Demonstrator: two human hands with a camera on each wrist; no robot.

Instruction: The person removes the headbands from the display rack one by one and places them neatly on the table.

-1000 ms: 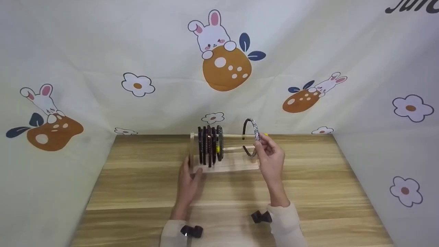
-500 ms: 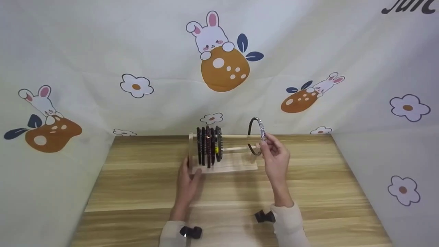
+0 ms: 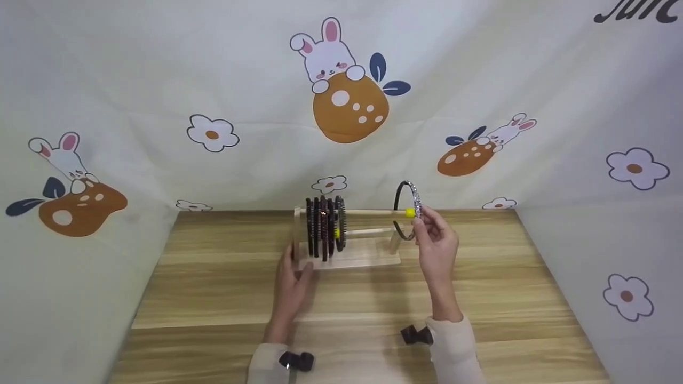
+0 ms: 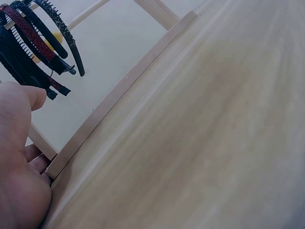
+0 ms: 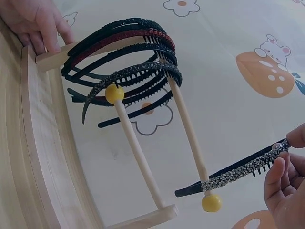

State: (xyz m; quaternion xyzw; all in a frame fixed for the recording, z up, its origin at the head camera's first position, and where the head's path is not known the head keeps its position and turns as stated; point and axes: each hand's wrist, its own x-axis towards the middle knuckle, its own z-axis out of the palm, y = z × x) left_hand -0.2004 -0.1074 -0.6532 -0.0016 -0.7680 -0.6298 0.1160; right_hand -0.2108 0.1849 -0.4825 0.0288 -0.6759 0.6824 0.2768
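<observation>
A wooden headband stand [image 3: 368,260] stands on the table, its two rods tipped with yellow balls. My left hand [image 3: 291,285] grips the stand's left end, its thumb in front and fingers partly hidden behind the wood. My right hand [image 3: 440,248] pinches a black headband with silvery glitter [image 3: 418,200] between thumb and fingers. That headband is level with the upper rod's yellow ball [image 5: 212,202]; in the right wrist view its band crosses the rod just beside the ball. Several dark headbands [image 3: 324,229], one of them reddish, hang together towards the left of the stand.
The wood-grain table [image 3: 213,298] runs up to a pale cloth backdrop [image 3: 256,165] printed with rabbits, fruit and flowers. The lower rod's yellow ball [image 5: 114,94] sits in front of the hanging headbands. A black wrist camera [image 3: 416,335] is worn on each sleeve.
My right hand has moved to the right with the glittery headband, out to the upper rod's end, and that rod's yellow ball now shows clearly. My left hand has stayed on the stand.
</observation>
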